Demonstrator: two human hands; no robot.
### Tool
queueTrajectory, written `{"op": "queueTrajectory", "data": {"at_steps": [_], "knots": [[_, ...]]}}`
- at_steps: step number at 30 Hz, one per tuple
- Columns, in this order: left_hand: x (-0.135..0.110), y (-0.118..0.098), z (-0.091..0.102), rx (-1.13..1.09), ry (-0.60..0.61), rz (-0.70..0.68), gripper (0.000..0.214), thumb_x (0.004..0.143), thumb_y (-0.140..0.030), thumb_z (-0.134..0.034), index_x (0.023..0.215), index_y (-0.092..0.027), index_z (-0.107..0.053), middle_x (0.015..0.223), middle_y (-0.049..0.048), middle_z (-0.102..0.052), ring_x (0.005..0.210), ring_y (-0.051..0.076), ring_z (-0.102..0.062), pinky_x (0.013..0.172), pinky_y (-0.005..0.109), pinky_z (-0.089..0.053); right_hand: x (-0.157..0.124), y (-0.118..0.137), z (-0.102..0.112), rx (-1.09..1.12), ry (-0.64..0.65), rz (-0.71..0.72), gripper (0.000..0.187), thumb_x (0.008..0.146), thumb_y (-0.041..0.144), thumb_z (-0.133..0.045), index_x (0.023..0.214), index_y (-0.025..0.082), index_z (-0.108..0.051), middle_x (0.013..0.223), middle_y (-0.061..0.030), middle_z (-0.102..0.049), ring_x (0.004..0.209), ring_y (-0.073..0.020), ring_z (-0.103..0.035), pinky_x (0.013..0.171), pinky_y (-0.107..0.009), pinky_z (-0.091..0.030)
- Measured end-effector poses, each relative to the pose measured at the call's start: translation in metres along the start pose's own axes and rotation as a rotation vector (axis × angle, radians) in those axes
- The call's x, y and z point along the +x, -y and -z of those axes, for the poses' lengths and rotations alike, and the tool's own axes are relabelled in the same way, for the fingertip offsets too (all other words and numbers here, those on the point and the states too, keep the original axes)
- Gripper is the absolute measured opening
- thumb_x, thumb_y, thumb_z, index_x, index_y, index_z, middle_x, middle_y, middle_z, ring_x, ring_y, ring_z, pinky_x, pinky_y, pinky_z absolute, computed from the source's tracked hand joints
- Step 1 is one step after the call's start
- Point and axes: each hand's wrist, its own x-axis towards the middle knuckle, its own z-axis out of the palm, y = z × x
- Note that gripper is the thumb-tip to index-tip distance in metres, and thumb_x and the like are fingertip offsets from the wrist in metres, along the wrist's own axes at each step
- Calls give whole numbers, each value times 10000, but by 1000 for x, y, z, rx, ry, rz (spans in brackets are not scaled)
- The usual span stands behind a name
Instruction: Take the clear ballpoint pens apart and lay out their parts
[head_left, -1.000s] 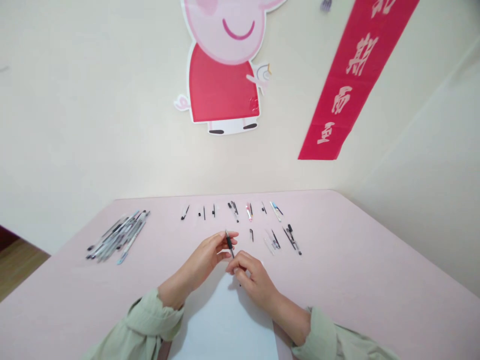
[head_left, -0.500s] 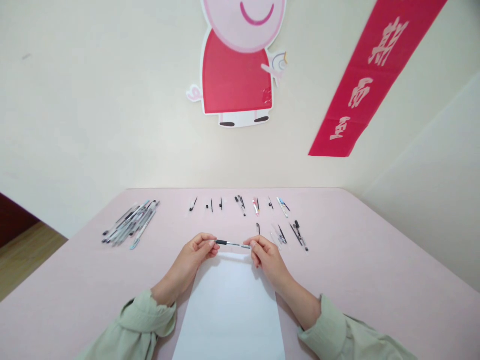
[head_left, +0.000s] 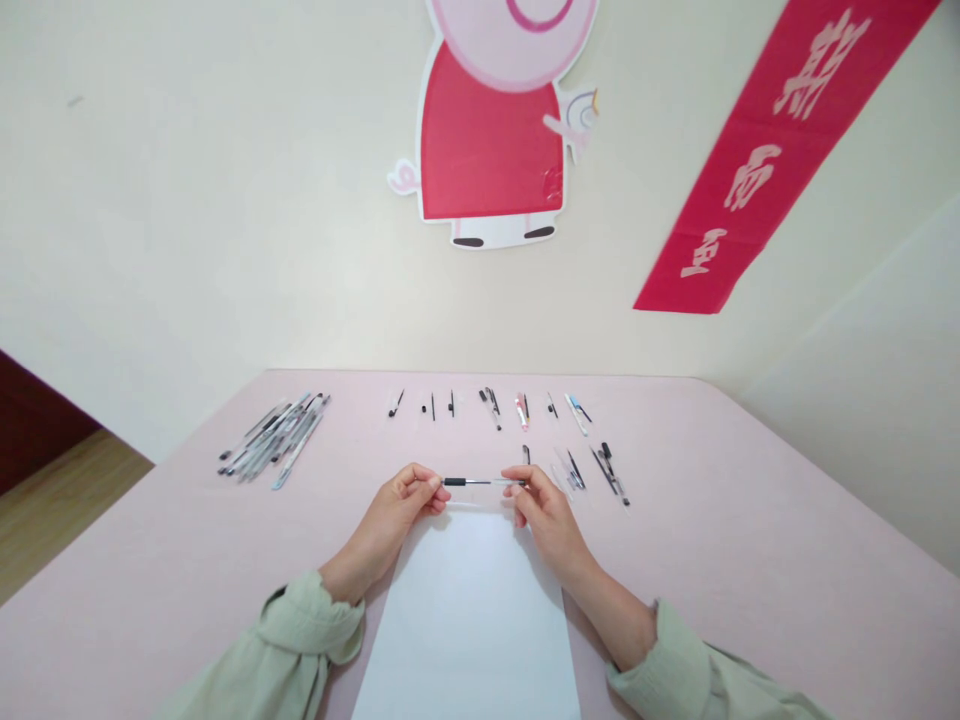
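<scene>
Both hands hold one pen level above the far edge of a white sheet of paper. My left hand pinches the pen's black-grip end. My right hand pinches the other, clear end. The pen looks partly pulled apart, with a thin rod showing between the two ends. Just beyond the right hand lie small pen parts on the pink table.
A bundle of several whole pens lies at the table's far left. A row of small pen pieces runs along the far edge by the wall. The wall carries a cartoon pig cut-out and a red banner.
The pen went from tilted upright between close-set hands to lying level. The hands moved apart, stretching the pen out between them. The camera tilted and shifted slightly.
</scene>
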Motion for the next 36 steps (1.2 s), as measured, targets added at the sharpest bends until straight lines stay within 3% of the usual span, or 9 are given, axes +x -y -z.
{"op": "queueTrajectory", "data": {"at_steps": [5, 10, 16, 21, 26, 36], "knots": [[0, 2, 0, 20, 14, -4, 209, 787, -354, -660, 807, -178, -548, 734, 6, -677, 663, 93, -568, 674, 205, -434, -1, -1, 0, 3, 104, -80, 369, 896, 469, -417, 903, 152, -605, 481, 43, -514, 379, -78, -346, 405, -212, -254], [0, 3, 2, 21, 23, -17, 198, 792, -349, -653, 811, -180, -553, 746, 11, -680, 674, 97, -573, 683, 210, -435, 0, 1, 0, -30, 18, -31, 253, 807, 366, -566, 978, 179, -580, 713, 11, -607, 469, -75, -430, 462, -209, -331], [0, 3, 2, 18, 29, -24, 195, 788, -343, -657, 810, -179, -552, 734, 10, -674, 662, 96, -571, 674, 210, -434, 0, 4, 3, -129, 113, -67, 305, 878, 422, -437, 878, 163, -596, 504, 50, -484, 427, -94, -371, 445, -226, -281], [-1, 2, 1, 13, 27, -30, 197, 787, -344, -657, 813, -182, -547, 746, 19, -682, 683, 106, -583, 683, 214, -440, 1, 2, 3, -145, 50, -22, 243, 810, 347, -545, 990, 185, -569, 706, 31, -546, 478, -85, -417, 467, -219, -325], [0, 2, 1, 1, 21, -19, 221, 773, -356, -667, 834, -183, -543, 759, 30, -690, 696, 112, -591, 710, 229, -451, 0, 5, 4, -245, 173, -1, 252, 884, 362, -459, 892, 181, -634, 566, 44, -489, 513, -112, -435, 509, -231, -333], [1, 3, 2, -88, -56, -35, 154, 795, -312, -600, 859, -195, -522, 724, -1, -653, 649, 105, -561, 674, 230, -442, 2, 0, 8, -193, 18, 26, 169, 820, 290, -513, 922, 188, -602, 703, 18, -564, 536, -112, -486, 517, -234, -381]]}}
